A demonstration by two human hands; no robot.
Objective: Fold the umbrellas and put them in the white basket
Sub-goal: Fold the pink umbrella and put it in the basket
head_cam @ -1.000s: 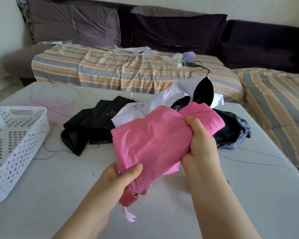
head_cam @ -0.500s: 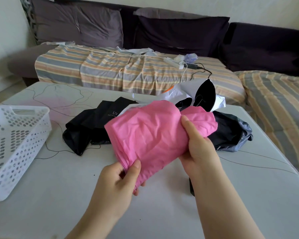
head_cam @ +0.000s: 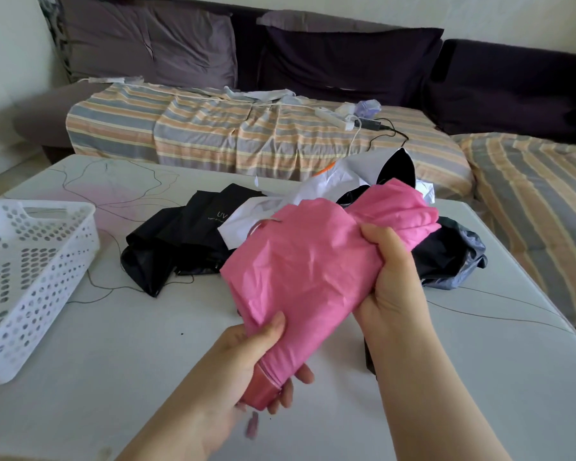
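I hold a collapsed pink umbrella (head_cam: 306,264) above the white table (head_cam: 113,377), its canopy loose and crumpled. My left hand (head_cam: 256,364) grips its handle end, thumb on the cloth. My right hand (head_cam: 391,277) grips the bunched canopy nearer the top. Behind it lie a black umbrella (head_cam: 180,241), a white umbrella with black lining (head_cam: 356,181) and a dark grey one (head_cam: 456,257). The white perforated basket (head_cam: 24,271) stands at the table's left edge with nothing visible inside.
A sofa with a striped cover (head_cam: 213,131) runs behind the table, with a power strip and cables (head_cam: 340,116) on it. A second striped cushion (head_cam: 539,201) lies to the right. A dark object (head_cam: 369,357) shows behind my right forearm.
The pink umbrella has turned in my hands. My left hand has slid down to the handle end, which now shows again, and my right hand has bunched the canopy tighter.
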